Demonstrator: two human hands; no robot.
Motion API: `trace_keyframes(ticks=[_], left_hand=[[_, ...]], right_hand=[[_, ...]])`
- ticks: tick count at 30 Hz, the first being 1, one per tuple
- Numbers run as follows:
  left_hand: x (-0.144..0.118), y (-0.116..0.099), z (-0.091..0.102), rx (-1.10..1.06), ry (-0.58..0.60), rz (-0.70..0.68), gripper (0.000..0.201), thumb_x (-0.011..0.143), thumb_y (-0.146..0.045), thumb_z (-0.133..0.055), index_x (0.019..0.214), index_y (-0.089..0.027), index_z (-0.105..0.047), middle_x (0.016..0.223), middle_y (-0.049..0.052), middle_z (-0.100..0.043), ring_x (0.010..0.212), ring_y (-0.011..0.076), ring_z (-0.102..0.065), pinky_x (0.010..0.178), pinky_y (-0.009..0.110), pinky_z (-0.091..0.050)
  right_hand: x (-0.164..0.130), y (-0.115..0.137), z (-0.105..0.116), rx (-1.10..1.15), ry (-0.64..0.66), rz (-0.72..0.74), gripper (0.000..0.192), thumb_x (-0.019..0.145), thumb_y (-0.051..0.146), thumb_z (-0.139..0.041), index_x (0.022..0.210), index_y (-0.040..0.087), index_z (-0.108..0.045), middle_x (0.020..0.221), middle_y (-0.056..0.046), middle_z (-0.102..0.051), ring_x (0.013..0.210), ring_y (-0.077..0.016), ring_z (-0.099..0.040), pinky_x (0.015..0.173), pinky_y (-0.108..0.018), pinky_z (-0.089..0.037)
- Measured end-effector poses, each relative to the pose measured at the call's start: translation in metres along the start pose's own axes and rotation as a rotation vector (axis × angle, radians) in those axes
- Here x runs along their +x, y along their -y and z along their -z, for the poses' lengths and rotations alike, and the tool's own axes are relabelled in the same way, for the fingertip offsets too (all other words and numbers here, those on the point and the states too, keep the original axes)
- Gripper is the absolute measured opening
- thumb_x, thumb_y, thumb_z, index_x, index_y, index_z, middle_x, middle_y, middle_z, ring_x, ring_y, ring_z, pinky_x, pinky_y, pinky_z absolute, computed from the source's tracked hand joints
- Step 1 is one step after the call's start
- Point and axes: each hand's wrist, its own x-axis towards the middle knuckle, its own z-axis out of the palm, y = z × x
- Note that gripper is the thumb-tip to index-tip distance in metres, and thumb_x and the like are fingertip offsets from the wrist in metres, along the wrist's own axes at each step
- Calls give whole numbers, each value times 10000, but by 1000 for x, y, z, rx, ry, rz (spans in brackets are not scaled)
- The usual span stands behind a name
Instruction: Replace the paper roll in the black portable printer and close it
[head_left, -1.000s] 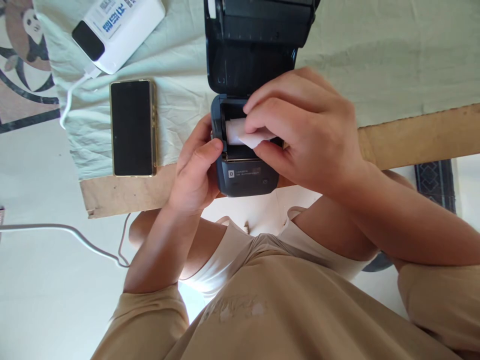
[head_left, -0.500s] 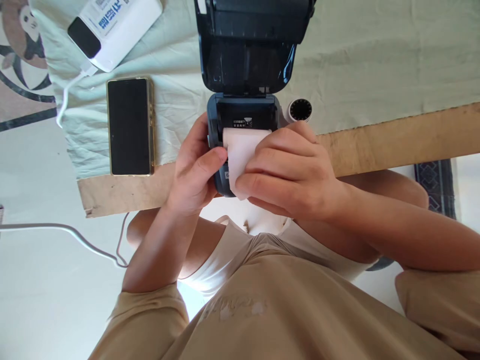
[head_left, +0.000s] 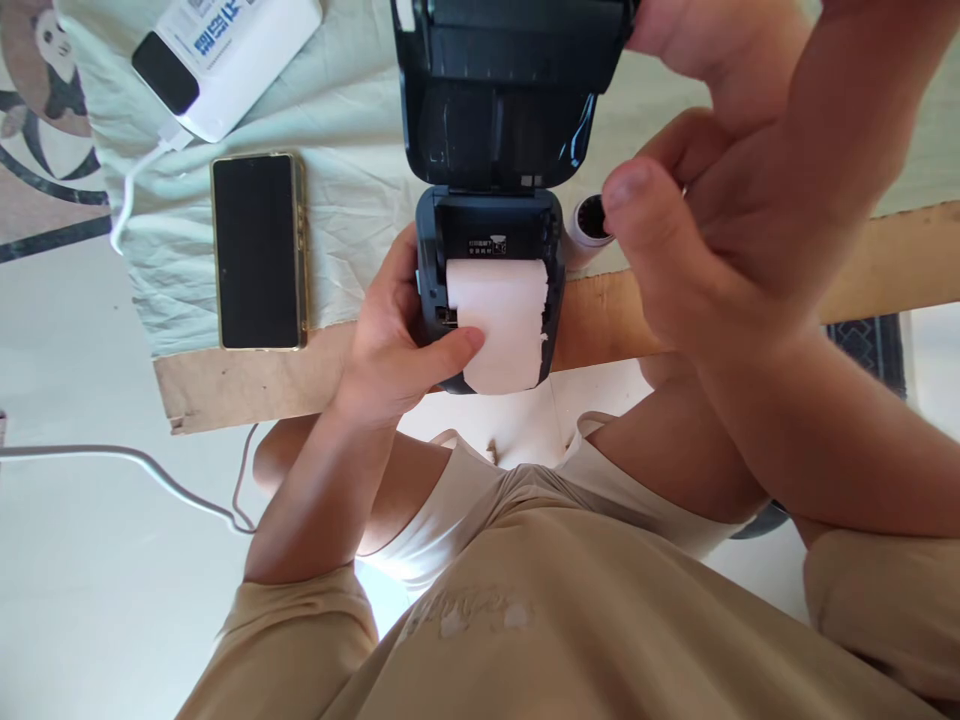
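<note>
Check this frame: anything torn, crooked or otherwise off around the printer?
Yes: the paper strip hanging out of the open printer has a ragged, torn right edge. The left hand pins it, thumb on the paper; the right hand is at the raised lid.

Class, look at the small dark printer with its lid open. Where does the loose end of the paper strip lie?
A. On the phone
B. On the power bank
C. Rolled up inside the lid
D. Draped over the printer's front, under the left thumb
D: the paper strip hangs from the printer down its front, and the left hand presses its edge with the thumb.

Tan short-sleeved shirt with faded chest print, light shorts, bare forearms, no jewellery visible
</note>
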Motion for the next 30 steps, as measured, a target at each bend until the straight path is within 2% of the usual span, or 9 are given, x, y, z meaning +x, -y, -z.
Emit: trace_keyframes(ticks=[1,4,6,8,11,15,21,25,30], left_hand=[[0,0,1,15,0,9,577,693,-335,-893,1244,-282,-733,1059,33,-745,870,201,-670,741,305,-567],[-3,3,5,45,-4,9,582,705,-313,-891,1255,-268,-707,1106,49,-742,938,230,-693,791,336,-580],[-3,8,10,50,-3,-16,526,728,-329,-882,1214,-255,-697,1123,55,-739,977,237,-710,815,344,-592],[-1,16,15,58,31,-31,539,742,-381,-882,1217,-246,-667,1132,55,-727,988,236,-727,824,358,-606],[9,29,23,77,162,-108,822,644,-450,-942,1354,-256,-576,1133,37,-685,1005,258,-750,816,387,-625],[19,38,30,97,228,-194,872,611,-442,-941,1378,-264,-565,1168,40,-685,1090,285,-740,824,374,-641],[18,32,27,79,228,-174,818,661,-403,-923,1393,-264,-586,1115,31,-684,945,233,-756,734,327,-635],[19,32,27,39,336,-252,863,620,-387,-931,1402,-277,-584,1112,11,-675,962,223,-751,736,332,-633],[15,27,21,9,300,-203,673,794,-544,-819,1387,-314,-599,1246,15,-673,1226,283,-718,932,455,-639]], right_hand=[[0,0,0,-21,-21,86,551,839,444,-823,1347,468,-609,1291,117,-643,1105,-143,-668,825,-297,-572],[-1,2,-1,-361,0,724,200,919,363,-741,1115,320,-738,1146,48,-708,1015,-145,-664,746,-298,-549],[-3,4,-1,-570,74,905,82,946,293,-670,973,287,-747,1061,12,-707,982,-155,-657,695,-295,-539],[-4,6,-1,-672,133,911,109,938,239,-629,922,276,-729,1027,4,-691,850,-128,-626,688,-292,-546],[-4,5,-1,-730,170,946,130,922,187,-598,883,245,-708,1015,-13,-672,746,-105,-586,707,-306,-552],[-2,1,-1,-771,211,1028,113,901,159,-625,857,240,-691,1006,-11,-679,787,-114,-624,688,-288,-523],[-2,1,0,-872,304,1049,126,921,196,-588,951,223,-707,1122,-59,-724,948,-178,-693,749,-343,-549],[-6,2,-4,-961,219,994,188,957,235,-548,906,266,-726,1109,-12,-756,963,-208,-700,826,-403,-537],[-10,5,-4,-1050,120,963,267,976,370,-613,1203,272,-715,1360,-56,-715,1254,-299,-669,1001,-494,-505]])
